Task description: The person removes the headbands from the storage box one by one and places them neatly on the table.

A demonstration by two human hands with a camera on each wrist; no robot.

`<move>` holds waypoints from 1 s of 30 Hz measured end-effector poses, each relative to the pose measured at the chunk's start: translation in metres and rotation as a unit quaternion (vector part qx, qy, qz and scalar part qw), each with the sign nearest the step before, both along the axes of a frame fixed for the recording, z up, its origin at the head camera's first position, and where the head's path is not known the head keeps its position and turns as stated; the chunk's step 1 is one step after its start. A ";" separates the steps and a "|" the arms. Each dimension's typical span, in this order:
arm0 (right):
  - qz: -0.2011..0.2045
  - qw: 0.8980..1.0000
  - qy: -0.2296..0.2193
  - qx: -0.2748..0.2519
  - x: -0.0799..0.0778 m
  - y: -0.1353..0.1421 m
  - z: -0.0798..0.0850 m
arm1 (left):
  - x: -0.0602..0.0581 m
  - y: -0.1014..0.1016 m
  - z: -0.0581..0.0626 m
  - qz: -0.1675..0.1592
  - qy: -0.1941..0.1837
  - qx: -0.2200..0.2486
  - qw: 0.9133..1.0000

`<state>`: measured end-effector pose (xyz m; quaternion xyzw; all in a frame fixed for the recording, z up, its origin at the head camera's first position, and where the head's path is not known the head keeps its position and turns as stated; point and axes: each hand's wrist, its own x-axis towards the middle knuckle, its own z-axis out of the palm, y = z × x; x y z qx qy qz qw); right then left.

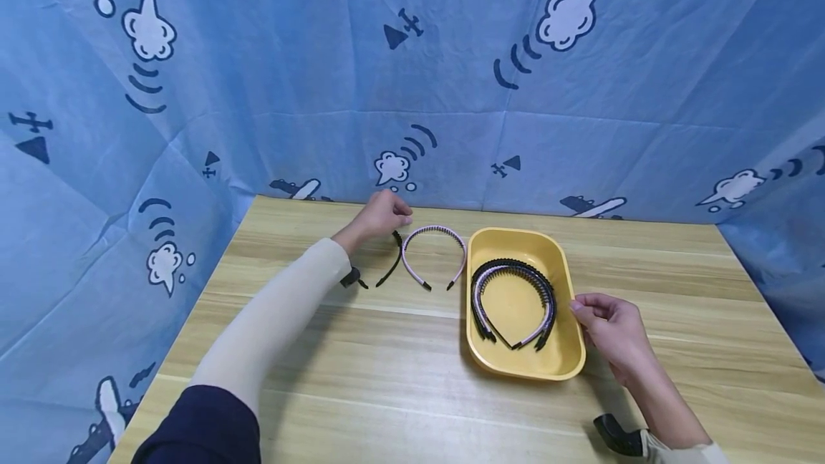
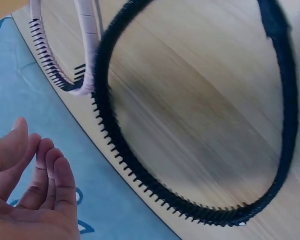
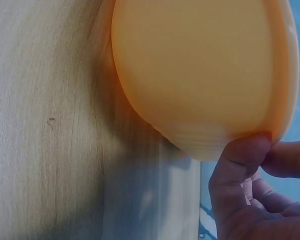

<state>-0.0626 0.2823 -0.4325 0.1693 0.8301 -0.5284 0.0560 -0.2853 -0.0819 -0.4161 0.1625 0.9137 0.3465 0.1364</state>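
My left hand (image 1: pixel 382 215) is over the far part of the table with nothing in its fingers, which are loosely bent in the left wrist view. Just below it lies a black headband (image 1: pixel 392 271) with comb teeth, partly hidden by the hand and arm. A light purple toothed headband (image 1: pixel 435 228) lies beside it, to the right. My right hand (image 1: pixel 615 328) pinches the right rim of a yellow plastic bin (image 1: pixel 509 365) between thumb and fingers. Inside the bin, several black and light purple headbands (image 1: pixel 549 306) lie overlapped, their ends toward me.
Beneath everything is a wood-grain table (image 1: pixel 387 385). A blue patterned cloth (image 1: pixel 451 77) hangs along its back edge and sides. Black wrist devices show near my left wrist and my right wrist (image 1: pixel 617 437).
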 end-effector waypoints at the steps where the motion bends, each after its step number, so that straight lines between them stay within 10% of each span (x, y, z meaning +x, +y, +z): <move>1: 0.000 1.000 0.001 0.000 0.000 0.000 0.000 | 0.001 0.001 0.001 0.000 0.000 -0.001 1.000; 30: 0.000 1.000 -0.005 0.003 0.000 -0.001 0.002 | 0.014 0.040 0.023 -0.047 0.015 0.006 0.999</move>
